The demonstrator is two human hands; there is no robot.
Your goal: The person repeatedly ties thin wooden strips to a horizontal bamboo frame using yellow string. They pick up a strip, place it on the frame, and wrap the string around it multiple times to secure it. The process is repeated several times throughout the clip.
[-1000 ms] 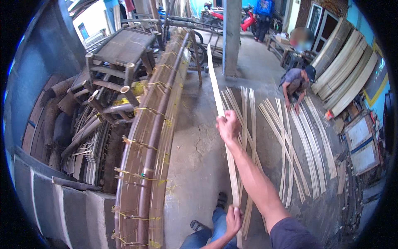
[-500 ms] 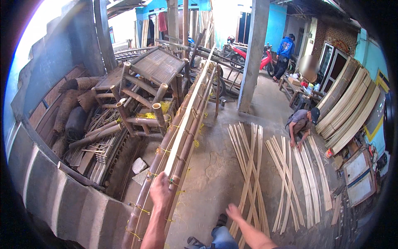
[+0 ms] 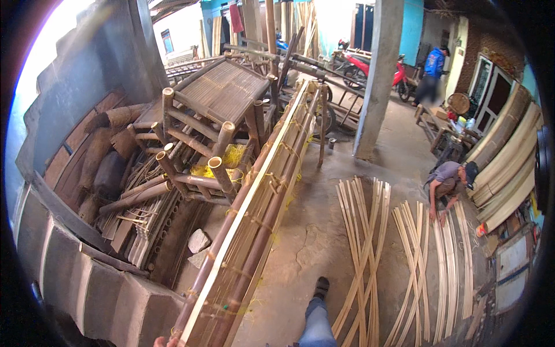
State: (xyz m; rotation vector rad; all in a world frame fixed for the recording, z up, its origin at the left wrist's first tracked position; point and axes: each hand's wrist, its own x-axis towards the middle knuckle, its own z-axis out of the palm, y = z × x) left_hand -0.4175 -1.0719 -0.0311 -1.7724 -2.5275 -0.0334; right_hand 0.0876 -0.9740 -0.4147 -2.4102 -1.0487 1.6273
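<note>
My left hand shows only as fingertips at the lower edge, curled round the near end of a long pale bamboo strip. The strip lies lengthwise on a long rack of brown bamboo poles, which bears more thin strips and is tied at intervals with yellow cord. My right hand is out of view. My leg in blue jeans and a sandalled foot are on the floor right of the rack.
Bamboo chair frames are stacked left of the rack, near rolled brown matting. Crossed bamboo strips lie on the floor at right, where a co-worker crouches. A concrete post and a red motorbike stand beyond.
My left hand has come back toward me to the lower edge, and the pale strip has slid nearer along the rack. My right hand has left the view. I have stepped and my view has shifted.
</note>
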